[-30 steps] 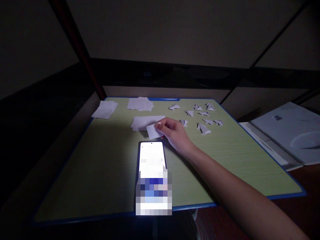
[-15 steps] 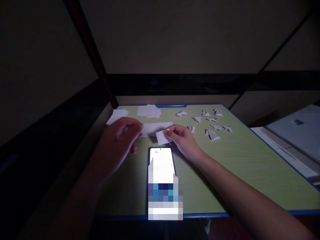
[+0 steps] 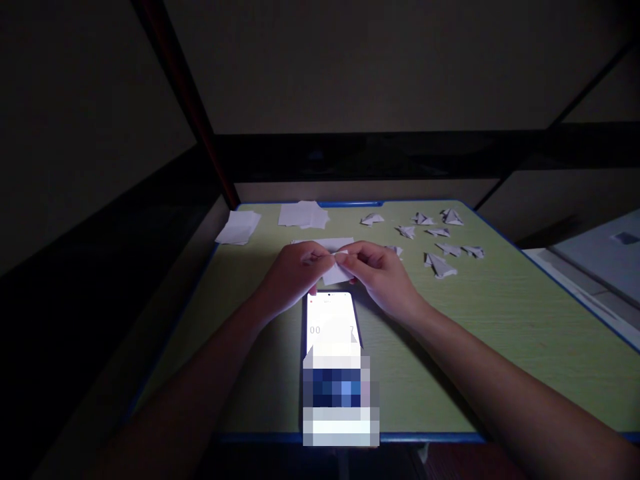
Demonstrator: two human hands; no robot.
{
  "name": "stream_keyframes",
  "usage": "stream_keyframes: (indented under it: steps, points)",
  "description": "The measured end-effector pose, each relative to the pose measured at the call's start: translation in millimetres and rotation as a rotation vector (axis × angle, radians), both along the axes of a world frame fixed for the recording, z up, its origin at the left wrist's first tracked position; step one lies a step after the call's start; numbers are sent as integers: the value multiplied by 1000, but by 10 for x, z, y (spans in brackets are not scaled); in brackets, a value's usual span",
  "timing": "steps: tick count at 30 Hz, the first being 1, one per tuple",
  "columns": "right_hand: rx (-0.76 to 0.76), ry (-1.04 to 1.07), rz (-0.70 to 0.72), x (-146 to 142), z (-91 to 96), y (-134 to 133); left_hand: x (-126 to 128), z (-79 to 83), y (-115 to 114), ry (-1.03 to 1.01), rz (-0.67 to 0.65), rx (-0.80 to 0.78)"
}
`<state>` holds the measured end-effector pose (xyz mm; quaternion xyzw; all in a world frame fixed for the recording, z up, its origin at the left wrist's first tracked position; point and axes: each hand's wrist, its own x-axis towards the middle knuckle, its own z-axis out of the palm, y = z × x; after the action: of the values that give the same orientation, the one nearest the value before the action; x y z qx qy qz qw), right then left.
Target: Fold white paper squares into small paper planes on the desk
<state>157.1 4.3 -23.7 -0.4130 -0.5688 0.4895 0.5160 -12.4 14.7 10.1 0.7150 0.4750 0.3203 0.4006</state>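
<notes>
A small piece of white paper (image 3: 339,273) is pinched between both of my hands just above the table. My left hand (image 3: 297,270) grips its left upper side, thumb and fingers pressed together. From the other side my right hand (image 3: 380,272) holds it with thumb and forefinger, the two thumbs nearly touching. Behind the hands lies a longer white paper strip (image 3: 325,243), partly hidden by them. A lit phone (image 3: 331,310) lies screen up right below the paper, part of its screen blurred out.
Several small folded paper pieces (image 3: 440,267) lie scattered on the green table (image 3: 500,333) to the right. Two stacks of white paper, a left stack (image 3: 239,228) and a middle stack (image 3: 303,215), rest near the back edge. A pale flat object (image 3: 605,260) is beyond the right edge.
My left hand has come in from the left and taken hold of the small paper that my right hand was holding alone. The view has shifted slightly.
</notes>
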Motion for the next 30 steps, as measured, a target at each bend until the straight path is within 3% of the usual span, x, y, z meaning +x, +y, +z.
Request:
stream_keyframes:
  steps: [3, 6, 10, 13, 19, 30]
  points:
    - [58, -51, -55, 16, 53, -24, -69, -89, 84, -122, 114, 65]
    - [176, -282, -78, 66, 152, -101, -163, -172, 173, -188, 285, 153]
    - [412, -697, 202, 116, 273, -281, -237, -221, 249, -202, 376, 186]
    - [476, -852, 387, 106, 283, -396, -241, -237, 265, -211, 395, 203]
    - [447, -968, 511, 63, 178, -469, -228, -293, 260, -185, 381, 225]
    - [441, -896, 509, 92, 232, -410, -226, -293, 260, -210, 367, 248]
